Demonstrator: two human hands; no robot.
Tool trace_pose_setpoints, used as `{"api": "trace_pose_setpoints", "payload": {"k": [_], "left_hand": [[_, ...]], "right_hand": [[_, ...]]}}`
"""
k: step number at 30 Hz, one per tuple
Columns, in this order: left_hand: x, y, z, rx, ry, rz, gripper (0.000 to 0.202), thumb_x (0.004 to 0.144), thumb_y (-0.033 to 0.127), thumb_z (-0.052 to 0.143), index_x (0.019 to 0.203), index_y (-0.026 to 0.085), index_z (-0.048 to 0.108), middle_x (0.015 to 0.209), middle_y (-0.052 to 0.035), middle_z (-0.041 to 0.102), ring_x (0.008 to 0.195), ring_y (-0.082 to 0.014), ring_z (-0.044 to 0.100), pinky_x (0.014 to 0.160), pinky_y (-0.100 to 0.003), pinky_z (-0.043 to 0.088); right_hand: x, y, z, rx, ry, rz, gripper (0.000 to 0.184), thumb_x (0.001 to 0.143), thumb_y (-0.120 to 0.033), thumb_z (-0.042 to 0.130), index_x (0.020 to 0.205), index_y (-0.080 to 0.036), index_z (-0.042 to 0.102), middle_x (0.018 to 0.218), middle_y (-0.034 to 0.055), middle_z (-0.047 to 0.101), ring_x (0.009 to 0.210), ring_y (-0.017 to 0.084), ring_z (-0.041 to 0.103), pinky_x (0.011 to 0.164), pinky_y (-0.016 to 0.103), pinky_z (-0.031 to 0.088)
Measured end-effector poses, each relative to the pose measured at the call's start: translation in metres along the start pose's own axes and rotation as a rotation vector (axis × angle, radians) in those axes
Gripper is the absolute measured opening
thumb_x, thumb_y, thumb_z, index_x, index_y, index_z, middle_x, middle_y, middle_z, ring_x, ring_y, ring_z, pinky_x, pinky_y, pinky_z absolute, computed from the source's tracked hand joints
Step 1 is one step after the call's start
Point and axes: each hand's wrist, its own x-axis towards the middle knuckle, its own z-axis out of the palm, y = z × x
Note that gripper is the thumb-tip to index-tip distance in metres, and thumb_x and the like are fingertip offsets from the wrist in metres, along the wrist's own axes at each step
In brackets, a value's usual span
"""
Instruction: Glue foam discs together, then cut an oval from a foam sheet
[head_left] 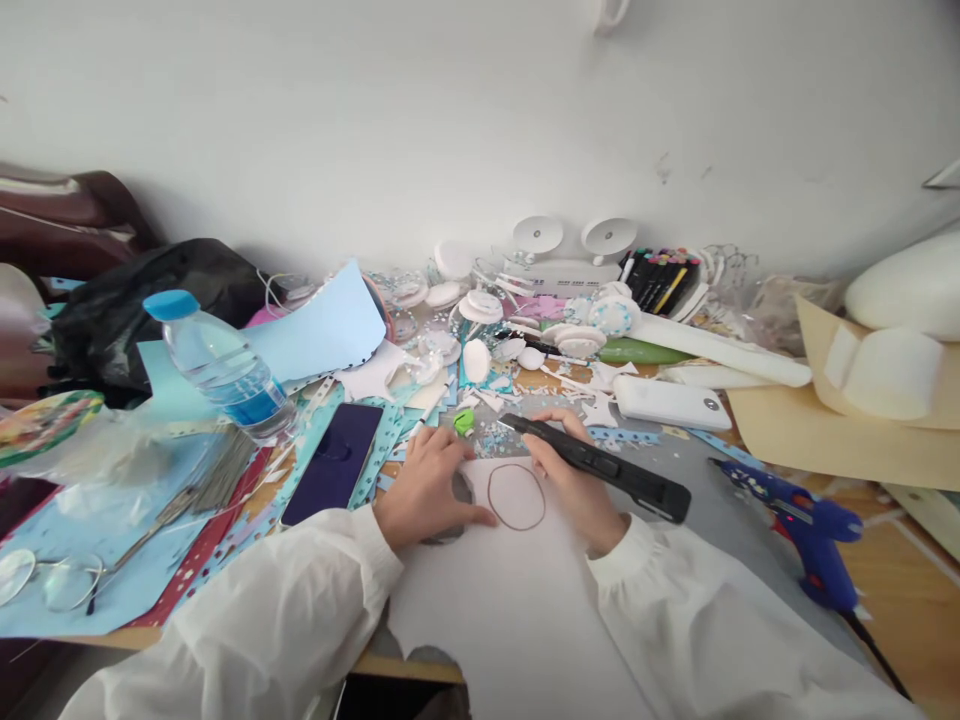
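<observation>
A white sheet [510,610] with a ragged edge lies on the grey mat, its near part reaching past the table edge. On it is a drawn brown circle [543,497]. My left hand [429,485] rests on the sheet's left side, thumb beside the circle and fingers apart, holding nothing. Partly under that hand a dark grey patch shows; I cannot tell if it is a hole. My right hand [574,475] grips a black utility knife [615,468] whose narrow tip points left, above the sheet's far edge. Near that tip sits a small bright green object [464,422].
Left stand a water bottle [225,370], a phone [334,463], glasses [51,582] and blue sheets. White discs [480,306], paper scraps and markers [660,280] crowd the back. A blue glue gun [806,525] and white power bank [667,402] lie right.
</observation>
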Motion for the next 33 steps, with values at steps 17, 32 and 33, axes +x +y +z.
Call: {"api": "trace_pose_setpoints", "payload": {"k": [17,32,33], "left_hand": [[-0.003,-0.008,0.010,-0.271,-0.059,-0.132,0.065,0.052,0.055,0.086,0.099,0.019,0.061,0.095,-0.0067,0.058,0.092,-0.0281,0.051,0.082,-0.041,0.044],[-0.002,-0.008,0.009,-0.256,-0.032,-0.070,0.061,0.056,0.057,0.083,0.097,0.019,0.060,0.091,-0.0053,0.058,0.088,-0.0252,0.052,0.081,-0.039,0.044],[-0.002,-0.008,0.009,-0.258,-0.029,-0.064,0.061,0.056,0.057,0.083,0.098,0.019,0.060,0.091,-0.0050,0.058,0.087,-0.0248,0.052,0.081,-0.039,0.044]], "right_hand": [[-0.012,-0.006,-0.003,-0.128,-0.199,0.021,0.007,0.085,-0.025,0.054,0.087,-0.024,0.047,0.066,-0.0038,0.055,0.055,0.013,0.050,0.051,0.025,0.039],[-0.009,-0.007,0.003,-0.201,-0.200,0.090,0.006,0.084,-0.025,0.054,0.084,-0.023,0.048,0.067,-0.0048,0.053,0.059,0.013,0.049,0.054,0.024,0.038],[-0.009,-0.007,0.003,-0.194,-0.199,0.087,0.006,0.084,-0.025,0.054,0.084,-0.023,0.048,0.065,-0.0052,0.051,0.057,0.013,0.048,0.053,0.024,0.037]]}}
